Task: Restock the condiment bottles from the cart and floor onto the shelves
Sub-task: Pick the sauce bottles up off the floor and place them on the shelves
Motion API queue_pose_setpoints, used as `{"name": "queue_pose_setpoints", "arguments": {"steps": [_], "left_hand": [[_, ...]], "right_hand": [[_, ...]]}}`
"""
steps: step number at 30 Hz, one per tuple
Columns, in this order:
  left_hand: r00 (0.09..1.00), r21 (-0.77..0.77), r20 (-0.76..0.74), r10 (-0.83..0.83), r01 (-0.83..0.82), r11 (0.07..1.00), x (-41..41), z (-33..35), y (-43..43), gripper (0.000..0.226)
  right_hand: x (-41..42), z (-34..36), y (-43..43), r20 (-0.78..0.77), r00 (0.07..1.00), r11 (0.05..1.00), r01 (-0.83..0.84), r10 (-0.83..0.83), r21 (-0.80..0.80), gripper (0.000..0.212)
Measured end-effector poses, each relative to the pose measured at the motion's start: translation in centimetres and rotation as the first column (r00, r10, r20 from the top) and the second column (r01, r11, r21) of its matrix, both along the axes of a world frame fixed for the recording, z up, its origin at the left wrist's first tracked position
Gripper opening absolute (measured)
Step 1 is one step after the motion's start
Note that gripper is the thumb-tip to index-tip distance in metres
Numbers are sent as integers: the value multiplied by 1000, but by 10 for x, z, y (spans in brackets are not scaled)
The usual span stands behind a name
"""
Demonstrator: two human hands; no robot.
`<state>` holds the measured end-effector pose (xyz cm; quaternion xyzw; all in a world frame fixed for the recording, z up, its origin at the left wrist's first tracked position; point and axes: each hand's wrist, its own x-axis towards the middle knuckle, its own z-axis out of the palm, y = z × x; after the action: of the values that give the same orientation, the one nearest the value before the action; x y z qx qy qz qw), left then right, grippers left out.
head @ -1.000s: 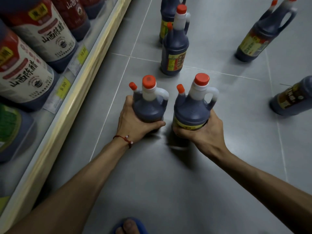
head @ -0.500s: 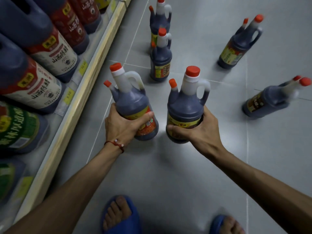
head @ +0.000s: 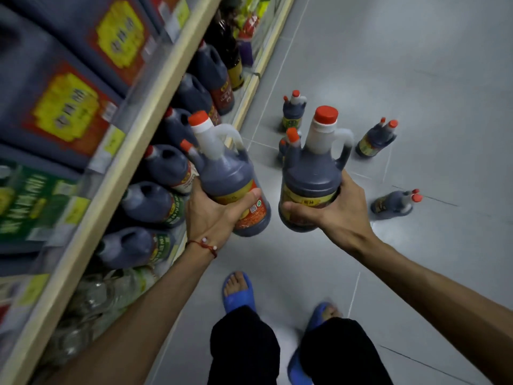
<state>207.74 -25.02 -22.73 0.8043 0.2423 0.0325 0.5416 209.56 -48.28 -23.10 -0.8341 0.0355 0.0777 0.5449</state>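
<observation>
I hold two dark condiment jugs with red caps and white handles, well above the floor. My left hand grips the lower body of the left jug, which tilts toward the shelves. My right hand grips the right jug, held upright. Several more jugs of the same kind stand on the grey tile floor beyond: one near the shelf base, one partly hidden behind the right jug, one to the right, one further right.
Wooden-edged shelves run along the left, packed with dark bottles and large labelled jugs; clear bottles sit low down. My feet in blue sandals stand on the floor.
Both hands have lifted their jugs off the floor and raised them. The view has risen and swung left, so an upper shelf level now shows. The floor jugs look farther away.
</observation>
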Motion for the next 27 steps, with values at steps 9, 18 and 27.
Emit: {"name": "queue_pose_setpoints", "arguments": {"steps": [9,18,27], "left_hand": [[992,26,22,127,-128,991,-24,192,-7,110],[936,128,81,343,-351,928,-91,310,-39,103],[836,143,112,537,-549,824,-188,386,-63,92]], "right_hand": [[15,197,7,73,992,994,-106,103,38,87],[-3,320,-2,146,938,945,-324,315,46,81],[-65,394,-1,171,845,855,-517,506,25,77]]}}
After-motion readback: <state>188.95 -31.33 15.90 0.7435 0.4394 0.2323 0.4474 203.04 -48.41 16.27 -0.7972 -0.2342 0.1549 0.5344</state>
